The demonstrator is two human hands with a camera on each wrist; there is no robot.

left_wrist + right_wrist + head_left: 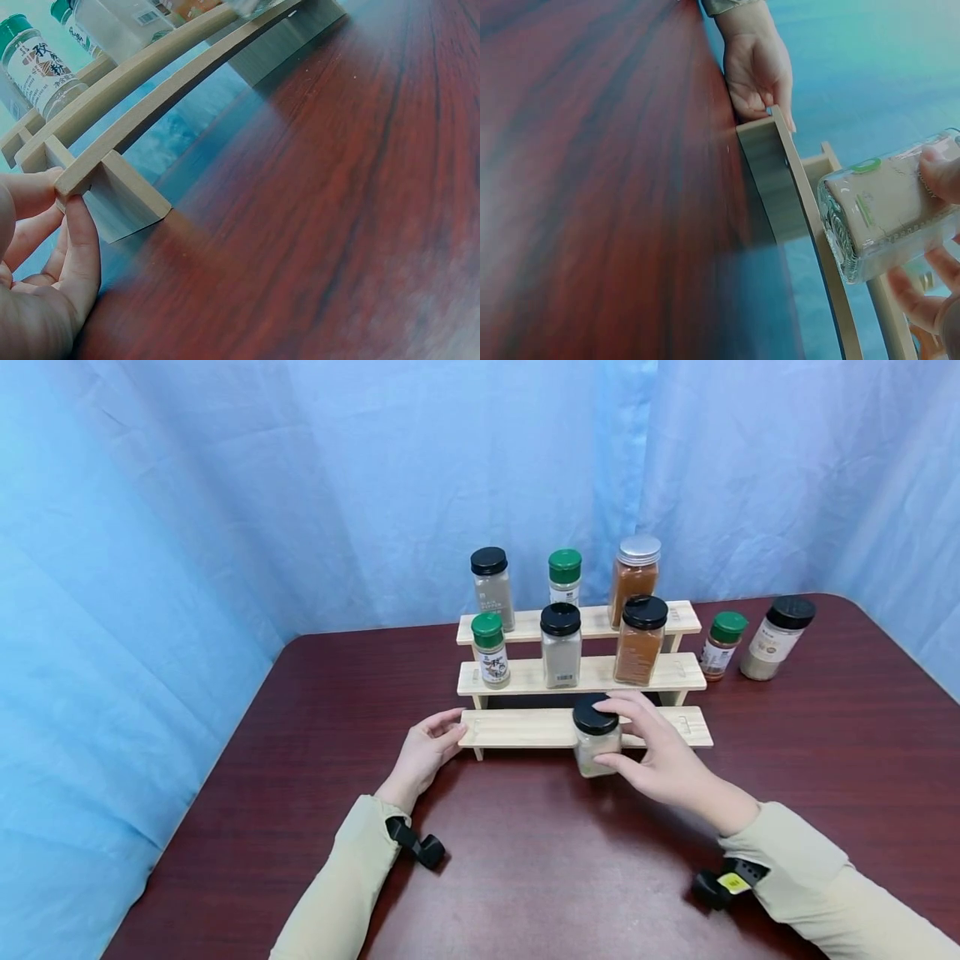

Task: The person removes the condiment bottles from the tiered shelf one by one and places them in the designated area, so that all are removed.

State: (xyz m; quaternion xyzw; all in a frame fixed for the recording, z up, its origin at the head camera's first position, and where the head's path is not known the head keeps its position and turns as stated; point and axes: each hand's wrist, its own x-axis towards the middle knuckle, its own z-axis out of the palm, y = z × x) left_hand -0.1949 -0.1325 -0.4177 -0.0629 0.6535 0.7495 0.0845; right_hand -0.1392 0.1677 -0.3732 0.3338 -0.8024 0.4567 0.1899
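My right hand (652,760) grips a square glass jar (597,754) with a black lid and pale contents, thumb on one side and fingers on the other. The jar is held at the front edge of the wooden three-tier rack's lowest board (525,729). In the right wrist view, the base of that jar (877,214) hangs apart from the table. At the left end of the lowest board, my left hand (425,752) pinches the corner between thumb and fingers, as the left wrist view shows with the board (142,116) above the hand (60,277).
On the middle tier stand a green-capped bottle (491,652), a grey jar (561,652) and an orange-brown jar (639,647). The top tier holds three more containers. Right of the rack are a small green-capped bottle (720,652) and a black-lidded jar (772,643). Blue curtains (450,460) hang behind.
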